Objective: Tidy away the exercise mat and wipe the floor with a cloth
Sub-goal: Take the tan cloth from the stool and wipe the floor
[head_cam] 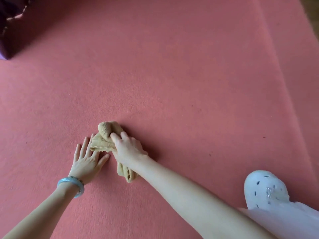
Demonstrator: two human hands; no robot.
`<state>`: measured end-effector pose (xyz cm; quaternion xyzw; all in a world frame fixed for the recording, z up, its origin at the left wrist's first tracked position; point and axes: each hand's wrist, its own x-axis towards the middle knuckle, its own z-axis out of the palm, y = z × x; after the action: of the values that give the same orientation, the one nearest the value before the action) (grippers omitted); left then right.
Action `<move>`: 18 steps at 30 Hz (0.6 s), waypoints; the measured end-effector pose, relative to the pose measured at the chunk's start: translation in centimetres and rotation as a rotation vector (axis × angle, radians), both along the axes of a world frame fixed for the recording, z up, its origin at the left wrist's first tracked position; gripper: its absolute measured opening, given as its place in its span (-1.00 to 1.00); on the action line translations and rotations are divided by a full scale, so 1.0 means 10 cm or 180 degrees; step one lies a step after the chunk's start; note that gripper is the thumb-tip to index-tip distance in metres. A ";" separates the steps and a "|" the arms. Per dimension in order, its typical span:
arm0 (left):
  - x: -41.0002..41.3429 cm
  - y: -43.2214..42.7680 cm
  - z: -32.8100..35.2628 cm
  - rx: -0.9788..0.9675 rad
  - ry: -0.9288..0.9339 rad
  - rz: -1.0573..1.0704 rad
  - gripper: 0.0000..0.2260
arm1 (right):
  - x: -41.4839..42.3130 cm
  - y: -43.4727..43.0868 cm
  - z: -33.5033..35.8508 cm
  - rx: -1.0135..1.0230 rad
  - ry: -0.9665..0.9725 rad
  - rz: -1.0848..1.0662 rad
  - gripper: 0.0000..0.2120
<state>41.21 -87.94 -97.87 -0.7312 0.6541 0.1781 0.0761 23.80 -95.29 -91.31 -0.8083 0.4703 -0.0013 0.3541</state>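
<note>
Cloth (105,131) gripped in curled right hand (127,149); left hand (86,161) flat beside it, fingers spread.

Middle of cloth (105,131) beneath right hand (127,149)

Salmon-pink carpeted floor (172,66) fills view. Fold line (272,49) runs diagonally down right side. Dark purple block (12,35) top left, kind unclear. Brown strip (310,6) top right. Soft even light.

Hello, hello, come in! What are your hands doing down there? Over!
Left grip flat on the floor, fingers straight. Right grip holds the bunched tan cloth against the floor. Nothing ahead of it; white shoe off right.
</note>
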 end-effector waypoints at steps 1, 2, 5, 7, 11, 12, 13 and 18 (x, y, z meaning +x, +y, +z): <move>0.01 0.00 -0.01 0.0012 -0.0031 -0.0005 -0.23 | -0.03 -0.07 0.01 0.0065 -0.0031 0.0139 -0.59; 0.01 -0.01 -0.01 0.0018 -0.0029 0.0014 -0.24 | -0.10 -0.19 0.01 0.0085 -0.0079 0.0209 -0.59; -0.02 0.00 0.01 0.0025 0.0066 0.0180 -0.27 | -0.57 -0.73 -0.04 0.0047 -0.0177 0.0011 -0.63; -0.03 0.00 0.02 0.0037 0.0128 0.0246 -0.27 | -1.02 -1.18 -0.06 -0.0106 -0.0084 -0.0474 -0.63; -0.12 -0.03 0.07 0.0093 0.0216 0.0389 -0.31 | -1.92 -1.88 -0.10 -0.0477 0.0195 -0.1211 -0.68; -0.17 -0.05 0.09 0.0094 0.0213 0.0467 -0.31 | -2.11 -2.01 -0.09 -0.0535 0.0285 -0.1314 -0.71; -0.22 -0.08 0.09 0.0089 0.0199 0.0575 -0.29 | -2.29 -2.13 -0.08 -0.0601 0.0362 -0.1421 -0.73; -0.54 -0.40 0.07 -0.0204 0.0171 0.0912 -0.19 | -2.60 -2.47 0.01 -0.0887 0.0749 -0.2127 -0.72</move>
<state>35.80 -91.99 -97.14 -0.8141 0.5501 0.1858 0.0090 -2.20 -120.04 -91.25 -0.6454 0.7408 -0.0879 0.1644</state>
